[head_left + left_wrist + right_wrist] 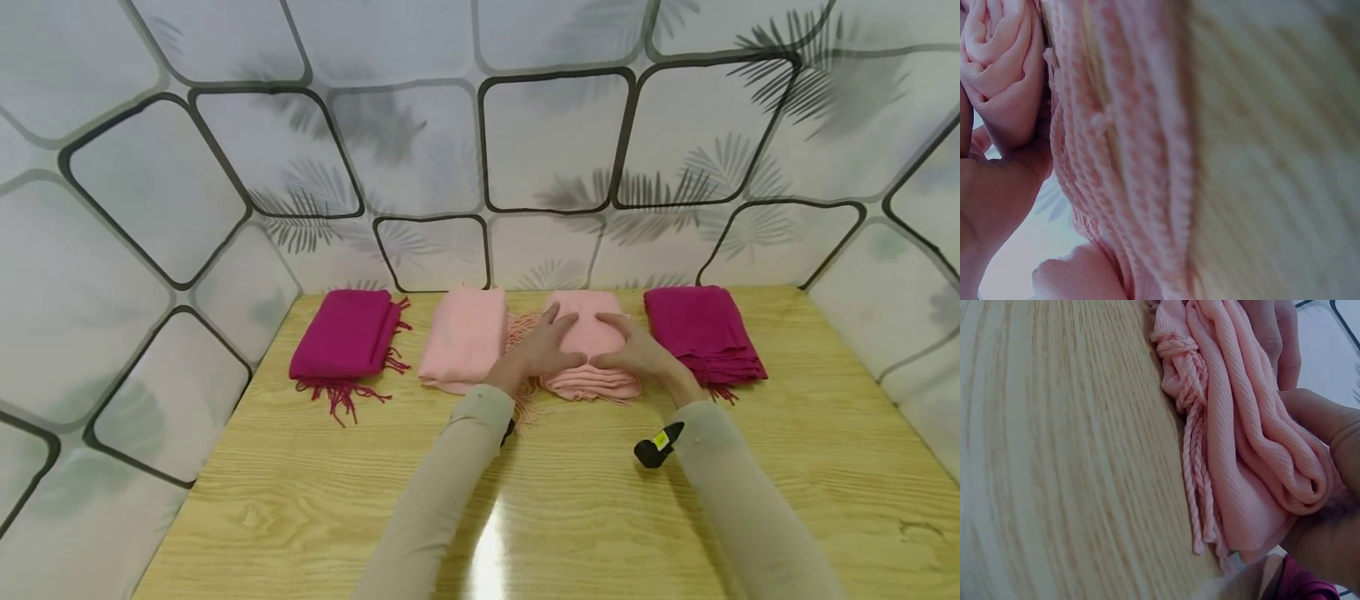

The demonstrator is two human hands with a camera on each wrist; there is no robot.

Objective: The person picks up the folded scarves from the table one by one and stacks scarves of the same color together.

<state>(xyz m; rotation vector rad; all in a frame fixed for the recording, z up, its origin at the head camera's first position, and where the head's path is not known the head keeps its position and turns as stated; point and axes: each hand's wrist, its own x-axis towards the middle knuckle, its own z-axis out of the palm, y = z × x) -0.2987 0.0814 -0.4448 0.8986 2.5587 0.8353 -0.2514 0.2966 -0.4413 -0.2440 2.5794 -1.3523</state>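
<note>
A folded pale pink scarf [585,329] lies third from the left in a row along the back of the wooden table. My left hand [542,346] holds its left side, fingers and thumb curved over the edge. My right hand [637,346] grips the opposite side in the same way. In the right wrist view the right thumb [1319,415] lies against the layered near edge of the pink scarf [1244,437], whose twisted tassels trail onto the table. Pink fringe [1129,150] crosses close before the left wrist camera.
Another folded pink scarf [465,333] sits just left of my left hand, fringe between. Folded magenta scarves lie at both ends, one at the left [341,333] and one at the right [697,329]. A patterned wall [555,142] rises behind the table [300,500].
</note>
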